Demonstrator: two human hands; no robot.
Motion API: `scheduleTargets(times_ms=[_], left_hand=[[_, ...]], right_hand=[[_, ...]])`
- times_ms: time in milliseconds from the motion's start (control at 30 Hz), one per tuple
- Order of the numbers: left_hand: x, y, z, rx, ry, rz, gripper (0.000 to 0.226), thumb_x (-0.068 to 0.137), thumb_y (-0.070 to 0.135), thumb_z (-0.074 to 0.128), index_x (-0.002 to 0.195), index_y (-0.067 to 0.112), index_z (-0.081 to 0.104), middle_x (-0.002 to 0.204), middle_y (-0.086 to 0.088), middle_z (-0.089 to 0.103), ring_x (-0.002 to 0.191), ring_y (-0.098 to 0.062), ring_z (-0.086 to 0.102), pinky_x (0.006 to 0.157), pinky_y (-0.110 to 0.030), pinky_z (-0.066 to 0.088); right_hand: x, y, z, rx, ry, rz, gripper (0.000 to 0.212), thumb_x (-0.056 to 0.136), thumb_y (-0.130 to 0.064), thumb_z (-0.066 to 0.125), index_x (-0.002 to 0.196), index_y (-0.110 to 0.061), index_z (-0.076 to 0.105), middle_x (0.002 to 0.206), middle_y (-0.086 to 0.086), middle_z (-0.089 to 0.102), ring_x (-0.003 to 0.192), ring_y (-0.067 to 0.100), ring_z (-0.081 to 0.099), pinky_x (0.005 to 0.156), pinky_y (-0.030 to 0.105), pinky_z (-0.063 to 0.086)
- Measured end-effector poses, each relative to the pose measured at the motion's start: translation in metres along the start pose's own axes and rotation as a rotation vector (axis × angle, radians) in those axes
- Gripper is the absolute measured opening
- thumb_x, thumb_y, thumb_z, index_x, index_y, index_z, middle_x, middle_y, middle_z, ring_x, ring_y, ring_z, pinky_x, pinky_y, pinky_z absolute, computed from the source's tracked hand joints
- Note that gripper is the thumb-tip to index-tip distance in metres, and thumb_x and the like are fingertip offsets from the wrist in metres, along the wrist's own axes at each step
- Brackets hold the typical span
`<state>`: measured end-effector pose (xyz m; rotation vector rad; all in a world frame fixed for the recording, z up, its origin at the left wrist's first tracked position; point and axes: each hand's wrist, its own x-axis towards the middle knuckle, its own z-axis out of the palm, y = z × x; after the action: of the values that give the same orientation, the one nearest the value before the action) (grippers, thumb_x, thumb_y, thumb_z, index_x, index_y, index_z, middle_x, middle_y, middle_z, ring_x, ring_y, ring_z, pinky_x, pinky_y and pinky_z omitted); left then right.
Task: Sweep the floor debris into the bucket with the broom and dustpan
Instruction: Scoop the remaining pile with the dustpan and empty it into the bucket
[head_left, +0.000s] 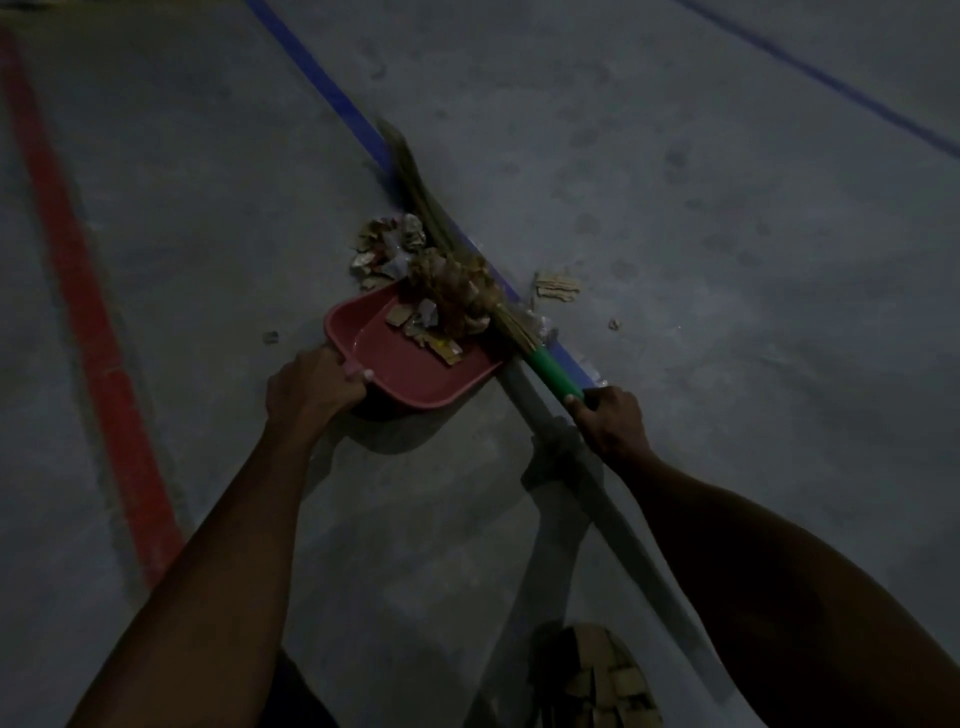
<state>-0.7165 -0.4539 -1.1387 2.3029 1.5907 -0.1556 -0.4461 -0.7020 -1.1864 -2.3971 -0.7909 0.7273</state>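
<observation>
**Red dustpan takes scraps at the blue line**

Red plastic dustpan (415, 358) sits on the grey concrete floor (675, 234), its mouth towards a heap of torn cardboard and paper debris (395, 249); several scraps already lie inside it. The left hand (311, 387) curls its fingers round the dustpan's handle. The right hand (610, 421) grips the green-handled straw broom (550, 371), whose bristles lie across the heap along a blue floor line (332, 88). A bucket holding cardboard pieces (597, 675) stands near the bottom edge.
</observation>
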Motion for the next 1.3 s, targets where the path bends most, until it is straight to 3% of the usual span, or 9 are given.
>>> scheduleTargets(times_ms=[200,433,567,733,967,1033,1200,1300], left_hand=[[0.002,0.014,0.004,-0.055,0.001,0.001,0.051,0.081,0.055,0.063,0.113,0.015,0.063,0.113,-0.017,0.065,0.099,-0.036,0.064,0.082,-0.039,0.051],[0.001,0.014,0.010,-0.083,-0.003,-0.023,0.059,0.089,0.058,0.059,0.119,0.008,0.062,0.122,-0.024,0.060,0.110,-0.042,0.059,0.085,-0.040,0.046],[0.001,0.010,0.013,-0.097,-0.012,-0.036,0.064,0.089,0.061,0.055,0.126,0.009,0.060,0.128,-0.022,0.059,0.114,-0.042,0.058,0.091,-0.043,0.047],[-0.003,0.007,0.011,-0.126,-0.031,-0.032,0.064,0.089,0.062,0.053,0.124,0.009,0.060,0.125,-0.022,0.060,0.111,-0.041,0.059,0.091,-0.044,0.050],[-0.014,-0.004,0.002,-0.127,-0.022,0.006,0.055,0.092,0.056,0.056,0.114,0.006,0.064,0.118,-0.020,0.063,0.107,-0.037,0.061,0.084,-0.038,0.049],[-0.015,-0.010,-0.001,-0.131,-0.021,0.022,0.054,0.091,0.056,0.058,0.103,0.004,0.065,0.109,-0.021,0.065,0.101,-0.037,0.063,0.078,-0.036,0.048],[-0.017,-0.012,-0.005,-0.150,-0.037,0.057,0.049,0.090,0.057,0.059,0.086,0.009,0.059,0.096,-0.018,0.065,0.091,-0.034,0.064,0.077,-0.040,0.051],[-0.018,-0.011,-0.005,-0.173,-0.037,0.057,0.046,0.090,0.055,0.060,0.073,0.013,0.051,0.086,-0.016,0.063,0.086,-0.033,0.064,0.069,-0.035,0.047]], right_hand=[[-0.017,0.003,0.001,-0.054,-0.065,-0.098,0.025,0.101,-0.038,0.056,0.083,-0.022,0.063,0.065,-0.005,0.053,0.058,0.007,0.049,0.054,0.021,0.031],[-0.030,0.002,0.002,-0.019,-0.049,-0.167,0.024,0.100,-0.038,0.059,0.079,-0.026,0.063,0.060,-0.006,0.052,0.052,0.007,0.045,0.055,0.022,0.034],[-0.031,-0.003,-0.008,0.010,0.032,-0.134,0.030,0.099,-0.039,0.060,0.100,-0.012,0.074,0.064,-0.005,0.058,0.054,0.008,0.051,0.053,0.020,0.035],[-0.030,-0.012,-0.017,0.051,0.182,-0.104,0.036,0.099,-0.037,0.059,0.116,-0.009,0.073,0.065,0.000,0.062,0.055,0.013,0.055,0.052,0.022,0.038],[-0.009,-0.016,-0.018,-0.018,0.288,0.077,0.037,0.096,-0.046,0.058,0.091,-0.014,0.075,0.066,0.002,0.063,0.060,0.020,0.059,0.053,0.029,0.047],[-0.004,-0.015,-0.017,-0.065,0.269,0.121,0.040,0.093,-0.048,0.059,0.087,-0.012,0.074,0.066,0.003,0.063,0.060,0.021,0.060,0.054,0.029,0.049],[-0.005,-0.017,-0.013,-0.143,0.202,0.121,0.038,0.093,-0.046,0.061,0.082,-0.010,0.070,0.065,0.005,0.059,0.058,0.020,0.056,0.050,0.024,0.037],[-0.010,-0.014,-0.009,-0.102,0.098,0.074,0.036,0.095,-0.044,0.060,0.082,-0.011,0.068,0.066,0.006,0.061,0.057,0.020,0.056,0.052,0.026,0.041]])
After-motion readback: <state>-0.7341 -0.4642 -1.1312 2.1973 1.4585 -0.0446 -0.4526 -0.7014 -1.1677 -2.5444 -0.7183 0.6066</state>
